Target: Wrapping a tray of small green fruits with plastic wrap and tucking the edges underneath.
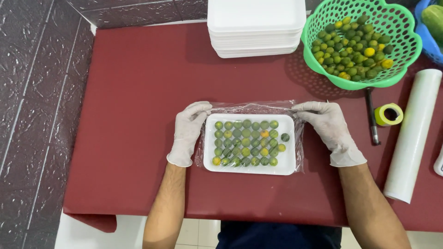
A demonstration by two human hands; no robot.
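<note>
Forearms come in from the near edge of the table (138, 92), one on each side of a white foam tray (249, 167), which serves as the landmark. The tray sits flat on the dark red cloth, filled with small green and yellow limes (246, 143) laid in tidy rows, one lime lying loose toward the right side. Clear plastic wrap (251, 107) lies under and around the tray, its far edge lifted and bunched just beyond the tray's far rim. The left hand (187, 133), gloved in white, rests along the tray's left side with its fingers closed in a pinch on the wrap's far-left corner. The right hand (328, 129), also gloved, pinches the far-right corner the same way, so the film is held taut between both grips, level with the tray's far rim. To the right of the tray lie a dark pen-like tool (372, 121), a yellow-green tape roll (388, 114) and a long white roll of film (413, 136). Beyond the tray stands a stack of empty trays (256, 27); beyond and to the right, a green basket (408, 50) holds more limes.
</note>
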